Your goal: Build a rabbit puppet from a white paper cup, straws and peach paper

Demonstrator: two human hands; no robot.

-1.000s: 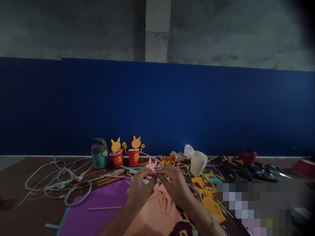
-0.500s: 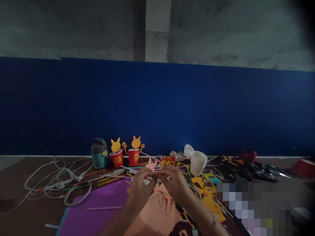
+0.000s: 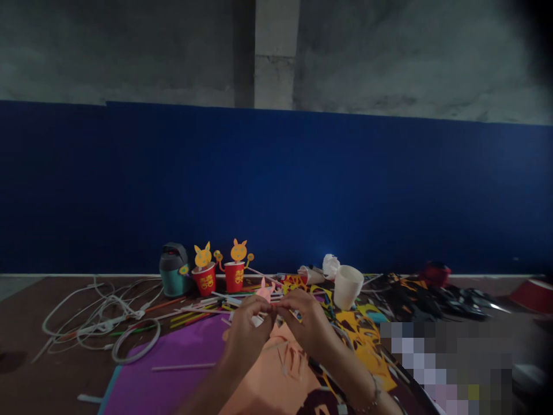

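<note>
My left hand (image 3: 247, 328) is closed in a pinch on a pink paper cutout (image 3: 264, 291) with pointed, ear-like tips rising above the fingers. The fingertips of my right hand (image 3: 307, 324) press together right beside it and meet those of the left; what they pinch is hidden. Beneath both hands lies a peach paper sheet (image 3: 263, 380) with cut slits. Under its left side is a purple sheet (image 3: 173, 351). Behind the hands stand two red paper cups (image 3: 235, 278) with yellow cat-like paper heads and round-ended arms.
A teal and grey container (image 3: 173, 274) stands left of the cups, near coiled white cables (image 3: 99, 323). A white cup (image 3: 348, 287) and crumpled white paper (image 3: 330, 266) are at back right. Yellow paper scraps (image 3: 367, 351) and colored sticks (image 3: 190, 317) lie around.
</note>
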